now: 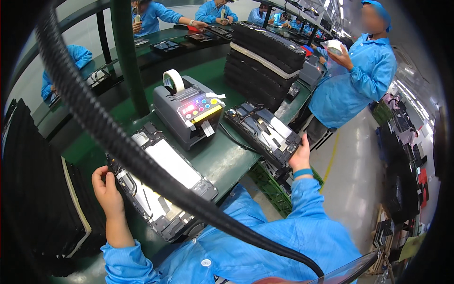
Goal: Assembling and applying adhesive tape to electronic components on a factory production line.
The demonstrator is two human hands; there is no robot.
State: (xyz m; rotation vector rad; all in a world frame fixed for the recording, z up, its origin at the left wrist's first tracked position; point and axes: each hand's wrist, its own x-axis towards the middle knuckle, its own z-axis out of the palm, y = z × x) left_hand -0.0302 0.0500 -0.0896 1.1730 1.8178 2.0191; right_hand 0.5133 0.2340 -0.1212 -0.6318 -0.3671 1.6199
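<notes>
An opened laptop base [172, 163], with a pale battery and black parts showing, lies on the green bench in front of me. At its left edge my left hand [109, 194] is closed, thumb and bent fingers together against the rim. My right hand [301, 154] grips the near right corner of a second opened laptop base [262, 130], which is tilted past the bench's right side. Its thumb shows at the edge, while the other fingers are partly hidden underneath. Between and behind the two bases stands a grey tape dispenser [189, 111] with lit buttons and a tape roll [173, 81].
Tall stacks of black trays stand behind the dispenser [265, 61] and at the left [42, 189]. A green crate [269, 189] sits below the right base. One person [354, 80] stands at the right; several others work behind. A thick black cable [142, 161] crosses my view.
</notes>
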